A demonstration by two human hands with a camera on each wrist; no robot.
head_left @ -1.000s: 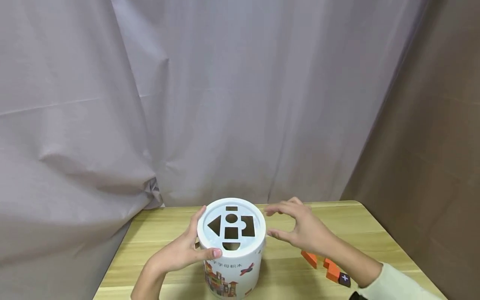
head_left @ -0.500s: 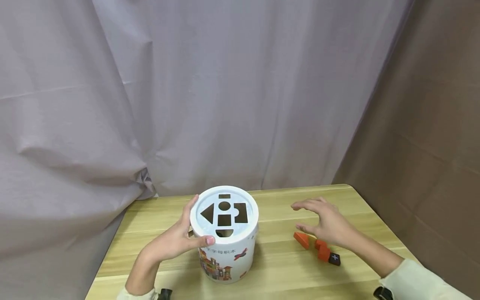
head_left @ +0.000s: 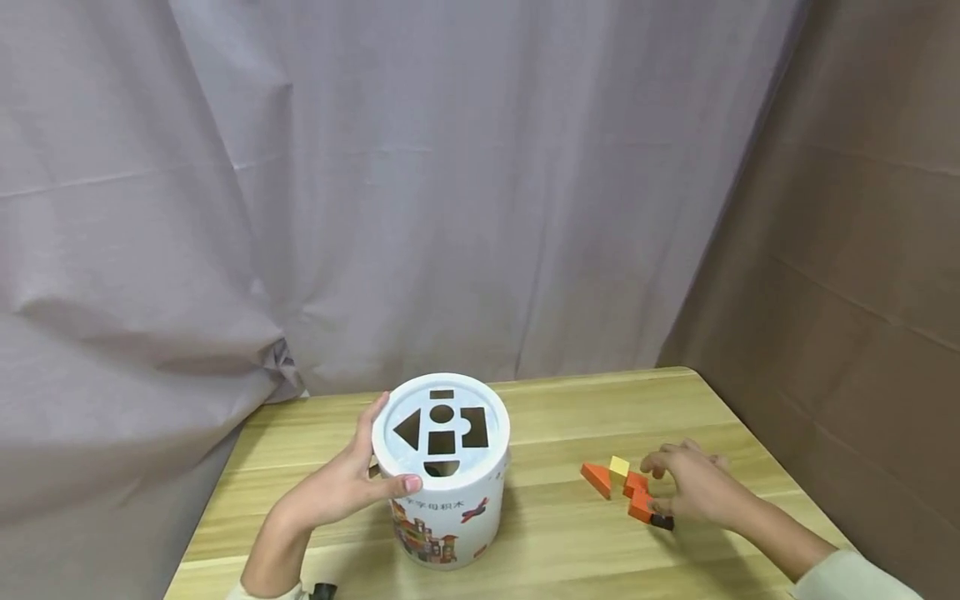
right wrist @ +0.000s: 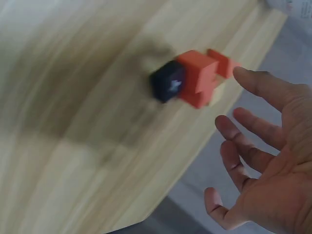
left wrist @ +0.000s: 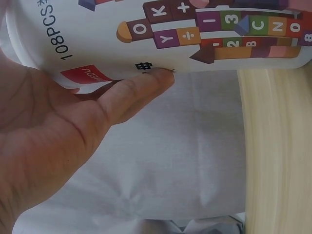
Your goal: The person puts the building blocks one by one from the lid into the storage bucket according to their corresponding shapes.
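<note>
A white tub [head_left: 444, 492] with printed blocks on its side stands upright near the middle of the wooden table [head_left: 555, 533], its lid [head_left: 441, 432] cut with shape holes. The left hand [head_left: 341, 483] holds it from the left, thumb curled over the lid's near edge and fingers wrapped round the rim behind; the left wrist view shows the palm lying against the wall. To the right, well apart from the tub, lie small blocks: an orange wedge [head_left: 596, 479], a yellow cube [head_left: 618, 467], an orange block [head_left: 639, 504] and a dark block [right wrist: 168, 81]. The right hand [head_left: 693, 487] hovers low over them, fingers spread and loosely bent, gripping nothing.
</note>
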